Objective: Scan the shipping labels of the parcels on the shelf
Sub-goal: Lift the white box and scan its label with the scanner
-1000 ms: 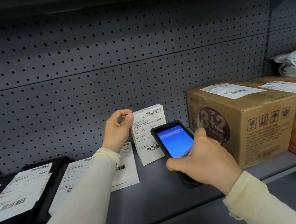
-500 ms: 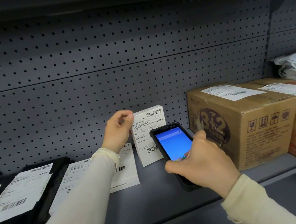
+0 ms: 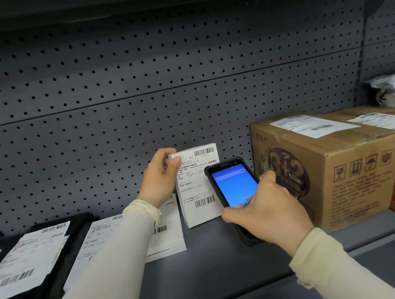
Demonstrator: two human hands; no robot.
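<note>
The small white box stands upright on the shelf, its label face turned toward the person; the left hand pinches the box's upper left corner, fingers clamped on it, probably to keep it standing and its barcodes square to the reader. Just right of the box, the right hand wraps closed around the handheld scanner, whose top end is aimed at the label while the lit screen faces the person. Left of the box lie a flat white parcel and a black mailer; to its right sit two cardboard boxes, labels up, apparently still awaiting scans.
</note>
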